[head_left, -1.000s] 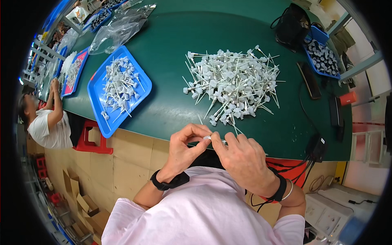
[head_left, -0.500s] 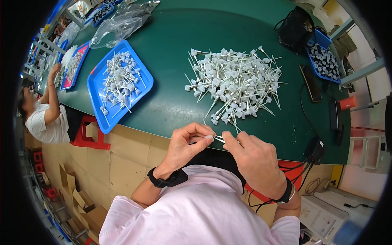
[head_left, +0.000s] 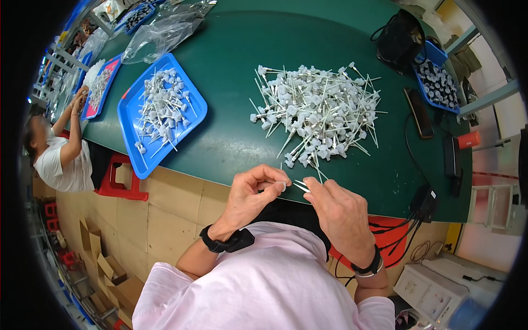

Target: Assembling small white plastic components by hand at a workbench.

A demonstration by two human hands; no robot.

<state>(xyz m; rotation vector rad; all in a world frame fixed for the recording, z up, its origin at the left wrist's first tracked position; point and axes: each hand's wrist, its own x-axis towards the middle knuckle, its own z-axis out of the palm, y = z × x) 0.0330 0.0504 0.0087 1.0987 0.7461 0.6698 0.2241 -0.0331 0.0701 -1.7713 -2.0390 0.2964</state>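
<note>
Head view: small white piece [head_left: 284, 187] sits between thumb and fingertips of the left hand [head_left: 247, 191], at the near edge of the green table [head_left: 231, 99]. It lies to the left of the right hand [head_left: 342, 213], a slight gap off the points of two slim pale prongs [head_left: 302, 186], probably tweezers. Prongs' long axis runs upper left to lower right, points toward the piece, apparently not touching it. Axis of the piece: cannot tell, mostly covered by fingers. Left hand is the nearer one, thumb and fingers pinched together on the piece. Right hand: thumb and fingers closed on the rear of the prongs. Beyond the hands, a loose pile [head_left: 319, 110] of pale-headed stems, lying every which way. Farther left, a blue tray [head_left: 142, 165] with more of the same. To the right, a dark phone [head_left: 418, 113] lying flat. Far left, a co-worker [head_left: 69, 165] in a white shirt, hands beside a pink-lined tray [head_left: 114, 64].
</note>
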